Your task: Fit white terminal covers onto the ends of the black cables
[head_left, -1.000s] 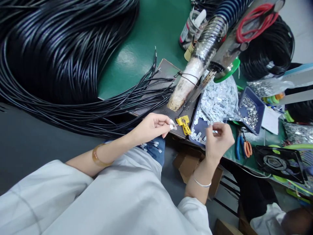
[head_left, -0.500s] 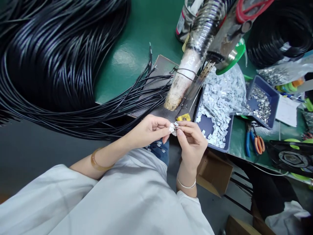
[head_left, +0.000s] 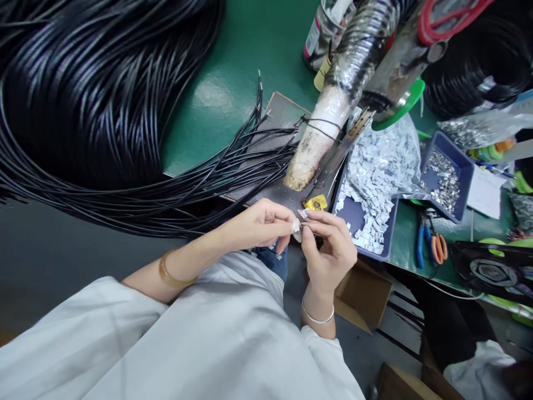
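Note:
In front of my body, my left hand [head_left: 268,223] is closed in a pinch, with a crumpled white scrap [head_left: 296,226] at its fingertips. My right hand [head_left: 328,239] meets it there, thumb and fingers pinching a small thin metallic piece whose kind is too small to make out. A small pale tab [head_left: 304,213] shows by the right index fingertip, like those in the blue tray [head_left: 389,244] to the right. Just beyond the fingers lies a yellow block [head_left: 315,203] on a dark board [head_left: 277,119]. Black cables [head_left: 233,166] lie across that board, their ends near the duct.
A flexible duct [head_left: 325,114] with a whitish end hangs over the board, beside a metal holder with red-handled scissors [head_left: 428,28]. Blue-and-orange pliers [head_left: 431,244] and a tray of metal parts [head_left: 464,178] lie right. A cardboard box [head_left: 366,294] stands below the table.
Both hands stay together and have shifted very slightly right. The right fingers have moved a little around the small piece, and the pale tab is tilted differently. The view has shifted slightly.

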A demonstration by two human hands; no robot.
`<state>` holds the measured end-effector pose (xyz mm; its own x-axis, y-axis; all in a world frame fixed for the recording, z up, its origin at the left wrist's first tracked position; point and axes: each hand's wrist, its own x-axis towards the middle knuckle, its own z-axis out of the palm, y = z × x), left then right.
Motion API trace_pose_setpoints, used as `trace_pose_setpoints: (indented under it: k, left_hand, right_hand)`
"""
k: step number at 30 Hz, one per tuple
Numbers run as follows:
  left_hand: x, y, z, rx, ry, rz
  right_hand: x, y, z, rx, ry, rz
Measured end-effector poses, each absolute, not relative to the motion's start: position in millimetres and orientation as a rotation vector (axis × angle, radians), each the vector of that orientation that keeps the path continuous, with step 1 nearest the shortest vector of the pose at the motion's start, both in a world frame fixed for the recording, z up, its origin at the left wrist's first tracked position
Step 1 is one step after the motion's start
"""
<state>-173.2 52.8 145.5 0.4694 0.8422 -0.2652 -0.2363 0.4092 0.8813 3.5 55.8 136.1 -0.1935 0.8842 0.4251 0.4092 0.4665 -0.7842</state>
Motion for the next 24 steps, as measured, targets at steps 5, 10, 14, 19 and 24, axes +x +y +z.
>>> trace_pose_setpoints:
  k: [5,10,14,19,24]
  left_hand:
    - [-175,54,142,0.843,0.781,0.912]
    - [-170,50,140,0.871,0.885,1.13]
    - [-164,44,140,1.004,0.99,1.166]
    - [-163,42,142,0.969,1.039,1.215]
    - [-169,48,140,0.79,0.974,1.15]
  right_hand:
    - [5,65,135,-1.112,-1.584,1.027]
    - [6,60,136,-1.101,-1.672,0.904]
    - [2,54,137,-1.131,-1.678,0.842]
    - [-1,59,139,-1.173,-1.444,0.744]
    - [2,58,145,-1.138,-1.513,0.436]
